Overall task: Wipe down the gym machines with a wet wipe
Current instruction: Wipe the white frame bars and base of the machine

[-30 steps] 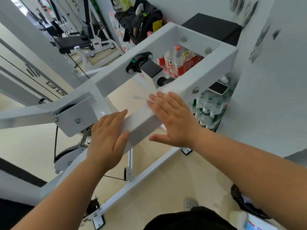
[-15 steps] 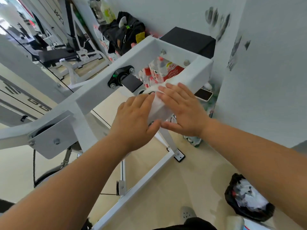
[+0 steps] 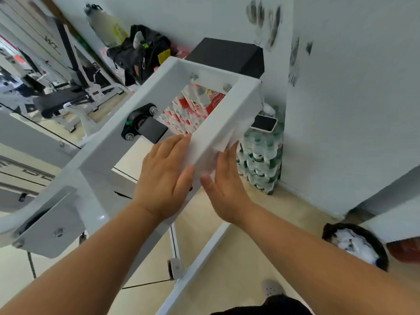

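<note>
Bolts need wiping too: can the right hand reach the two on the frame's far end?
Probably yes: the right hand presses the wipe on the adjoining beam; bare metal up to the bolts.

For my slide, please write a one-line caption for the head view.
Left hand and right hand press a wet wipe over a white machine beam; water bottles stacked beyond.

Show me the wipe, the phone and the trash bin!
wet wipe [image 3: 223, 142]: head view, crumpled middle.
phone [image 3: 264, 123]: head view, dark screen.
trash bin [image 3: 328, 231]: head view, black rim.
</note>
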`<state>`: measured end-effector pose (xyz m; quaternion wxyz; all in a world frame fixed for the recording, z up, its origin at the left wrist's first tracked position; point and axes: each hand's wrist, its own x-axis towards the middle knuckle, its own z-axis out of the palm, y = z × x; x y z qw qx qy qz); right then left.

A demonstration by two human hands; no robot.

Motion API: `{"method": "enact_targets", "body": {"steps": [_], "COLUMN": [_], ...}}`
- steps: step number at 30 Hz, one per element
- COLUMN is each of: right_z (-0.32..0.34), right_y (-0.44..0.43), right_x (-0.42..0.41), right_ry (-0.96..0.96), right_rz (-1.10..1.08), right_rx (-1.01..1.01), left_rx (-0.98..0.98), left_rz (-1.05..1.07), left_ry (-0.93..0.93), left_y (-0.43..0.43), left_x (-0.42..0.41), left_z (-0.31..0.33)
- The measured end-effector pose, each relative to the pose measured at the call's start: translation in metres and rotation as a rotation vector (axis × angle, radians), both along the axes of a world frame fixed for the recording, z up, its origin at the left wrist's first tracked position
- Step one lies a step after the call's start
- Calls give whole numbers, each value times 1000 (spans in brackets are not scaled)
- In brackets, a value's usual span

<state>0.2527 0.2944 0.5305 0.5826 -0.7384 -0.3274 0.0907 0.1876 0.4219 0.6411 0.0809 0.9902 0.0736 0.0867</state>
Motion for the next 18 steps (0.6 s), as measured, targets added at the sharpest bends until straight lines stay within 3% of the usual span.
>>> {"method": "enact_targets", "body": {"steps": [2,5,7,10,15,18], "right_z": [-1,40,62,60,12,19], "right_y": [9,17,15,11,2,2], "right_x": [8,71,109,113,48,82], "right_ry": [84,369,439,278,-52,116], "right_rz": [-51,-294,-407,-386,-88,-202], "right_rx": [82,213,251,175,-20,25], "left_rx": [1,4,-4,-7,-10,-14], "left_rz": [-2,-5,-6,-10,-17,-23], "left_ry": [3,3,-6,-17,-41,-35], "left_y": [1,3,3,3,4,5], "left_x": [0,1,1,1,0,0], "left_z": [0,-2,-2,-2,-3,-4]}}
